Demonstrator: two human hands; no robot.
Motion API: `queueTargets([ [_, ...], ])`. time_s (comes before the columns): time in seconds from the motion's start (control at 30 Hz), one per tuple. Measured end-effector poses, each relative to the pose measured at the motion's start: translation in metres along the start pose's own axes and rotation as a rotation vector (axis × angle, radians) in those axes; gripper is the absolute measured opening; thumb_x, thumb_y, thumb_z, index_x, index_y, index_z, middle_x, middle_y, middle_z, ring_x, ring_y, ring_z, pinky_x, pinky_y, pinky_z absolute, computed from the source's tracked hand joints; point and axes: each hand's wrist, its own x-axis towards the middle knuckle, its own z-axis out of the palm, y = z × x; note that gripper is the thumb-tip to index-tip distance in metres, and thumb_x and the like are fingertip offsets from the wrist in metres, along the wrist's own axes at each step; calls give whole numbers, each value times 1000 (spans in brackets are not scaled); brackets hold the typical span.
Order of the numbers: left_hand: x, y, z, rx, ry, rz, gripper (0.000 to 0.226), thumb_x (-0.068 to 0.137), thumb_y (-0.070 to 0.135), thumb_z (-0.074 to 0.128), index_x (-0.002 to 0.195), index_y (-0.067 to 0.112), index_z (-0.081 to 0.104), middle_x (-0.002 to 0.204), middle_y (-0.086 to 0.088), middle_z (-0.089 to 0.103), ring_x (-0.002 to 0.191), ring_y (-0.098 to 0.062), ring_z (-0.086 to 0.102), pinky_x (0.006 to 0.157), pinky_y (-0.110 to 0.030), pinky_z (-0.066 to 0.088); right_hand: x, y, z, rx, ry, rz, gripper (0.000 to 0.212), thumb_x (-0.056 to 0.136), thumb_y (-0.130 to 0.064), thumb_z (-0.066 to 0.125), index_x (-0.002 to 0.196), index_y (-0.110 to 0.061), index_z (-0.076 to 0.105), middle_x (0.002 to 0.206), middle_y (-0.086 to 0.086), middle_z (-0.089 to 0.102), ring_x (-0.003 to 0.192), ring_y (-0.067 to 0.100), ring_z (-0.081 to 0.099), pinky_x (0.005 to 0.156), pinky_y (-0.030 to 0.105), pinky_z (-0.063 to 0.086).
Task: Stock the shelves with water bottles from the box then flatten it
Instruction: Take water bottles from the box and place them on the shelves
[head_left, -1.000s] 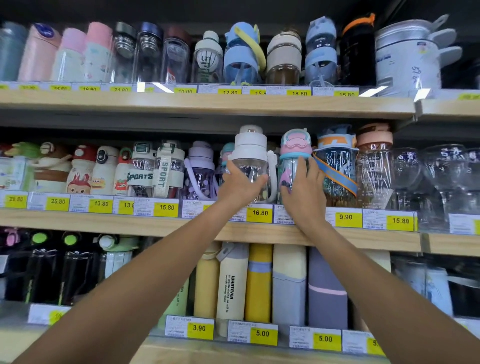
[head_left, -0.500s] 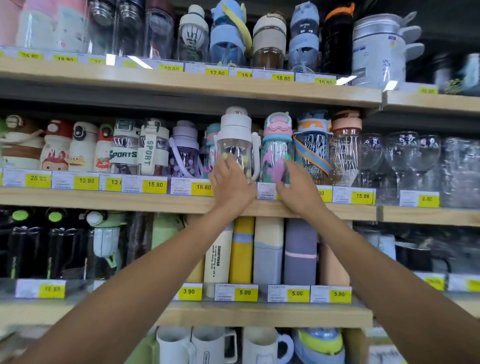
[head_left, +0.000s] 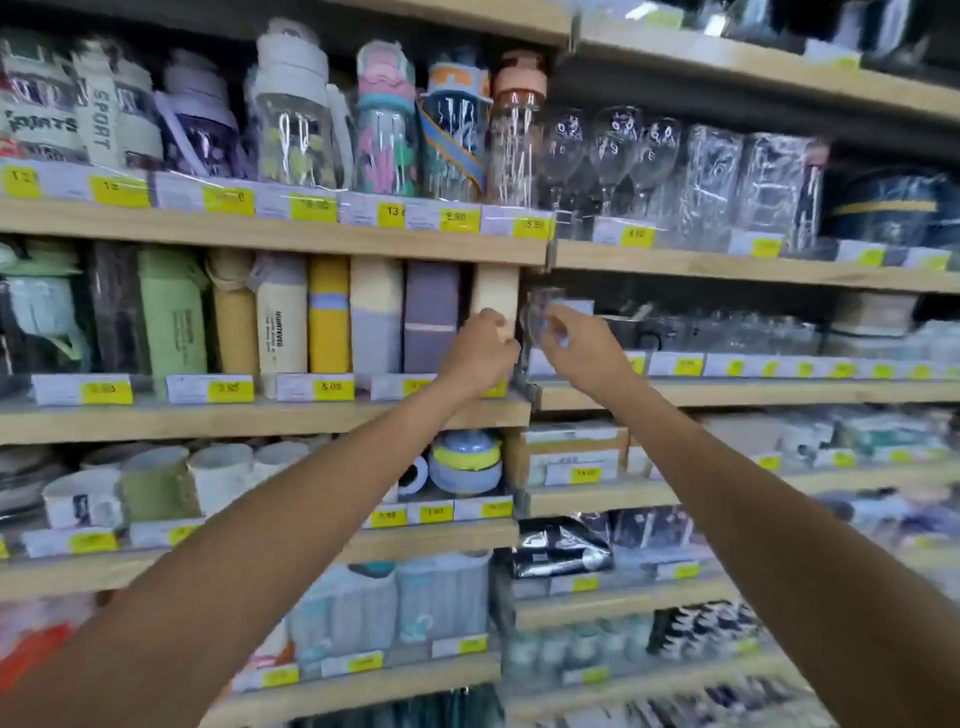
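Observation:
The white-lidded clear bottle (head_left: 296, 119) and the pink-lidded bottle (head_left: 387, 124) stand side by side on the upper shelf (head_left: 270, 231), with no hand on them. Both my hands are one shelf lower. My left hand (head_left: 480, 356) has its fingers curled in front of the lower part of a beige bottle (head_left: 496, 288); blur hides whether it grips it. My right hand (head_left: 579, 348) pinches a small piece of clear plastic (head_left: 540, 314) just right of the shelf divider. The box is out of view.
Tall yellow, cream and purple bottles (head_left: 379, 312) fill the shelf by my left hand. Wine glasses (head_left: 610, 150) and wrapped glassware stand at upper right. Mugs (head_left: 156, 483) and a blue-and-yellow lidded container (head_left: 465, 462) sit on lower shelves. Price tags line every shelf edge.
Both hands let go of the white-lidded and pink-lidded bottles and dropped to the shelf below, shifting right. The view tilted down and right. A clear plastic piece now shows in my right hand.

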Motion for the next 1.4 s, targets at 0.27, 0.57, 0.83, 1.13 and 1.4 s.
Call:
queueTargets([
  [0.27,-83,40,167,-100,-345,-90,16,90,9,52,79,21,52,62,7,44,55,-3,37,60,-21,33,-149,162,-41,-37,-175,399,30,94,-9,47,117,2,61,120,23,61,110,38,56,84,32,38],
  [0.57,-195,55,365,-153,-920,-84,21,92,8,47,71,11,50,74,-8,48,70,-18,42,66,-29,34,-318,311,-61,-45,-388,834,20,92,-6,48,94,3,65,93,23,62,93,35,61,65,28,36],
  [0.83,-256,74,517,-198,-1325,-97,4,93,13,50,90,11,52,86,-9,50,85,-19,53,75,-25,45,-415,434,-58,-27,-369,1212,25,88,-5,48,100,11,62,103,26,64,99,38,60,83,39,46],
  [1.13,-303,64,677,-38,-1668,-160,5,87,11,53,85,15,54,89,-9,53,77,-18,50,65,-25,36,-509,535,-23,-19,-455,1572,26,92,-18,46,109,-6,63,99,14,62,87,27,57,73,32,45],
  [1.4,-389,16,785,-10,-1739,-356,22,88,14,54,109,10,58,102,-9,56,95,-22,56,90,-31,43,-626,582,35,183,-382,1878,28,95,-13,45,115,-1,60,113,17,62,109,33,57,89,32,43],
])
